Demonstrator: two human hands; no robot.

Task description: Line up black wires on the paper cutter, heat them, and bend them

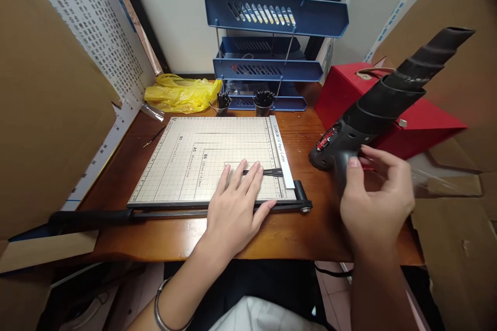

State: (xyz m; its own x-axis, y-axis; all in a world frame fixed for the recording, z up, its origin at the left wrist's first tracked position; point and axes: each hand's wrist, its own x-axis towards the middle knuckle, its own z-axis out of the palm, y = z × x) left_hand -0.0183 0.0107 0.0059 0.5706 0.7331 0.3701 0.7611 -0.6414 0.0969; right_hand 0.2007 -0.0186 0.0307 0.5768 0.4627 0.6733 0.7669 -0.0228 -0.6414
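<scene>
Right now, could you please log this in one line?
left hand: over black strands, on paper cutter | right hand: beside black tool

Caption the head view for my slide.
Left hand over black strands on a paper cutter, right hand by a pistol-grip tool.

I watched through a single camera worn on the person's head, looking forward and down. It sat close above the worktop (293, 243), with the left hand (235, 212) just below the middle of my view and the right hand (378, 196) off to the right. The view reached from the lap (264, 315) at the bottom to the pale back panel (171, 15).
</scene>
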